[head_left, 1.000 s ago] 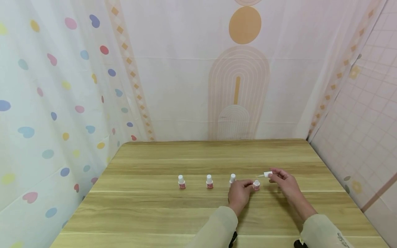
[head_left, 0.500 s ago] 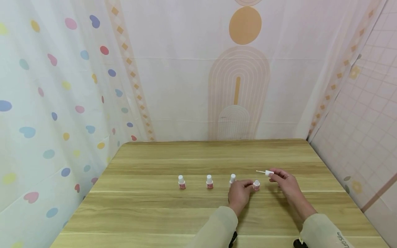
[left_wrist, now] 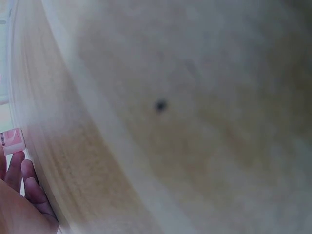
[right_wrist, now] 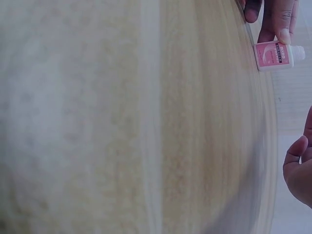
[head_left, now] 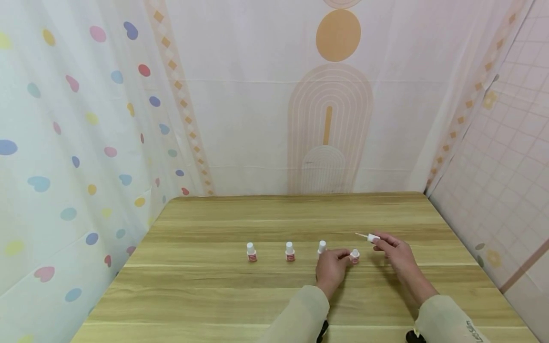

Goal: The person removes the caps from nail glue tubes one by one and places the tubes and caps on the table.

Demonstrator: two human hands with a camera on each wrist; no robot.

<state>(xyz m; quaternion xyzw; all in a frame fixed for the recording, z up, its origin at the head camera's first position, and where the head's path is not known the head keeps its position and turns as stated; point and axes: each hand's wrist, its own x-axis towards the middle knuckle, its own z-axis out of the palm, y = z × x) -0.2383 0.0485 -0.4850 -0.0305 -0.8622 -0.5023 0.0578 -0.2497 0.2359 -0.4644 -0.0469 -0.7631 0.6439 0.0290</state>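
My left hand pinches a small white glue bottle between thumb and fingers. The bottle stands upright on the table, its narrow white neck uncapped; a pink label shows in the right wrist view. To its right and slightly higher, my right hand pinches a white brush cap by thumb and fingertips. Its thin brush points left, tilted a little upward, apart from the bottle. In the right wrist view part of my right hand shows, but the cap is out of that view.
Three capped bottles of the same kind stand in a row to the left: one far left, a middle one, and another partly hidden behind my left hand. The wooden table ends at a patterned curtain.
My right hand's brush cap has risen slightly and shifted a little right; its brush has swung from sloping downward to pointing up-left. My left hand and the bottle have stayed in place.
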